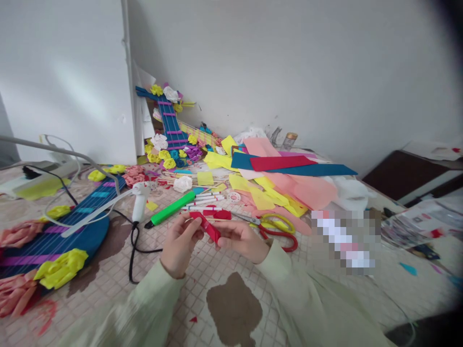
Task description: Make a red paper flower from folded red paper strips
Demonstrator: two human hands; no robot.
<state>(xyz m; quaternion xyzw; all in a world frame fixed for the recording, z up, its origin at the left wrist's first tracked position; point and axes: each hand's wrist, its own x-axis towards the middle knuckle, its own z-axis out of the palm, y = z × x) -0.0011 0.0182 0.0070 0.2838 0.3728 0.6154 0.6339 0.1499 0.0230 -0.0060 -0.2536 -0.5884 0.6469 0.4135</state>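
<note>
Both my hands are raised over the table, pinching a small strip of red paper (211, 228) between them. My left hand (180, 243) grips its left end with curled fingers. My right hand (241, 239) holds the right end, fingers closed round it. Just behind the hands lie a green marker (172, 208), several white pens (204, 199) and another red paper piece (221, 214). Yellow and red handled scissors (278, 229) lie to the right of my right hand.
A white glue gun (139, 200) with a black cable lies left of the hands. A blue paper guitar (54, 236) with yellow and pink flowers fills the left. Sheets of pink, yellow, red and blue paper (285, 178) pile up behind. Another blue craft piece (170, 120) leans on the wall.
</note>
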